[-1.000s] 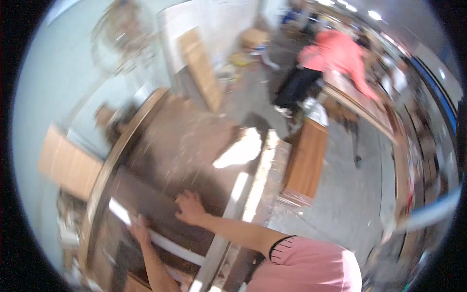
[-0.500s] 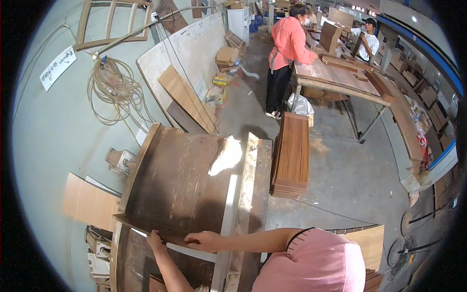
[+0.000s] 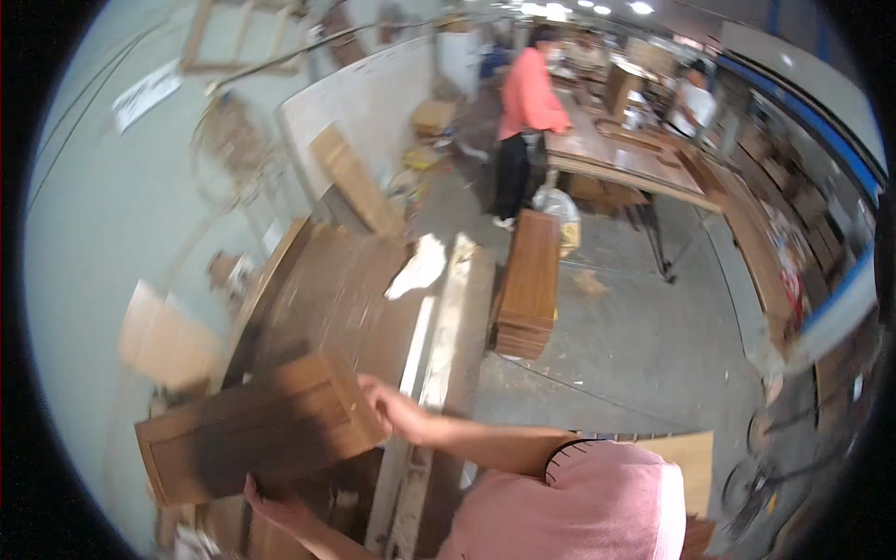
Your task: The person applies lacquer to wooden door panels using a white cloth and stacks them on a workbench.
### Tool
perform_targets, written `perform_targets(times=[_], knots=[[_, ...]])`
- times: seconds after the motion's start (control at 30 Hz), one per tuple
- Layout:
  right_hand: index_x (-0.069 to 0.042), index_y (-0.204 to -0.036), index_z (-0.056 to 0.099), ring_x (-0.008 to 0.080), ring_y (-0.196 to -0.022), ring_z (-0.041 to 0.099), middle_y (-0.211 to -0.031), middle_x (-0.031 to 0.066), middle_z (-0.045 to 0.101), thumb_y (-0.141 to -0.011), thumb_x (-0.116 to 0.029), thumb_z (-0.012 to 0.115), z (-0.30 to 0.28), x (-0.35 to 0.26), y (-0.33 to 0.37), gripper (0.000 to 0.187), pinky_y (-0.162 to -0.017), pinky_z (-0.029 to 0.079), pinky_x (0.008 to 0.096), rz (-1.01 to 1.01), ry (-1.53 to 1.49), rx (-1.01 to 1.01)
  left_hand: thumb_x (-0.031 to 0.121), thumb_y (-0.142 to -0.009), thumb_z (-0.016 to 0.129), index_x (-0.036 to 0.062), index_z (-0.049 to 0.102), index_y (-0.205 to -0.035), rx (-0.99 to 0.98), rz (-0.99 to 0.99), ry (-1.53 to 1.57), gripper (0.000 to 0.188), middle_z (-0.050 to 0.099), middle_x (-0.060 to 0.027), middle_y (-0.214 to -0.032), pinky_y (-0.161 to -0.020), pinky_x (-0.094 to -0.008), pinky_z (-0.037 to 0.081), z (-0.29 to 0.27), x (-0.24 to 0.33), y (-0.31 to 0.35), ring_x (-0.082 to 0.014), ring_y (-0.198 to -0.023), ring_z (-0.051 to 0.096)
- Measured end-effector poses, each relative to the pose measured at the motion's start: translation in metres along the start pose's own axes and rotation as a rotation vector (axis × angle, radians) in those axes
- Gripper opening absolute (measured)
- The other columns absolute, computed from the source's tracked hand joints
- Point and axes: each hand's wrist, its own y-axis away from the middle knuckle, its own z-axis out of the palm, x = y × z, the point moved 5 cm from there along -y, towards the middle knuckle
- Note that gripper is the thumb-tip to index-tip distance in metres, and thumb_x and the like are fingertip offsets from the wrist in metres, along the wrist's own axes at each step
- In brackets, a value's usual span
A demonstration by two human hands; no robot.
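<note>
A brown wooden cabinet door [image 3: 261, 425] with a raised frame border is held tilted above the near end of a worn brown workbench [image 3: 322, 289]. My right hand [image 3: 394, 411] grips its right end, the fingers partly behind the edge. Along the lower edge, my left hand [image 3: 275, 509] is closed on the door from below, with some fingers hidden underneath. A torn white sheet [image 3: 418, 266] lies on the bench beyond the door. The picture is slightly blurred by motion.
A stack of brown door panels [image 3: 527, 280] stands on the floor right of the bench. Farther off, a person in a coral top [image 3: 532, 98] is at a work table [image 3: 616, 149], and another in white [image 3: 691, 103] is behind it. Boards lean against the left wall.
The door, earlier seen nearly edge-on at the bench, is now raised and turned so its broad face shows. My left hand has moved nearer and left; my right hand holds its right end.
</note>
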Motion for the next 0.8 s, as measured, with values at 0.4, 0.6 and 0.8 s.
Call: perform_targets(times=[0.4, 0.6, 0.8], knots=[[0.001, -0.150, 0.045, 0.0214, -0.125, 0.058, -0.141, 0.0139, 0.060, -0.099, -0.020, 0.067, 0.143, 0.002, -0.012, 0.060, -0.106, 0.046, 0.0344, -0.252, 0.434, -0.233, 0.019, -0.100, 0.065, 0.0097, 0.057, -0.089, 0.292, 0.087, 0.041, 0.016, 0.057, -0.0003, -0.081, -0.074, -0.0308, 0.057, -0.129, 0.078, 0.151, -0.0134, -0.077, 0.063], [0.000, -0.149, 0.047, 0.0192, -0.123, 0.059, -0.141, 0.0106, 0.060, -0.100, -0.023, 0.065, 0.210, 0.045, -0.029, 0.057, -0.104, 0.046, 0.0318, -0.185, 0.666, -0.340, 0.033, -0.103, 0.058, -0.0025, 0.049, -0.137, 0.386, 0.116, -0.041, 0.050, 0.061, -0.0171, -0.130, -0.090, -0.0402, 0.056, -0.193, 0.081, 0.173, -0.0271, -0.103, 0.066], [-0.001, -0.150, 0.047, 0.0217, -0.126, 0.057, -0.139, 0.0130, 0.061, -0.102, -0.021, 0.062, 0.243, 0.067, -0.028, 0.054, -0.107, 0.043, 0.0330, -0.001, 0.669, -0.318, 0.054, -0.103, 0.050, -0.0008, 0.059, -0.129, 0.370, -0.002, -0.323, 0.061, 0.072, -0.0161, -0.111, -0.078, -0.0369, 0.058, -0.214, 0.094, 0.170, -0.0264, -0.095, 0.071]])
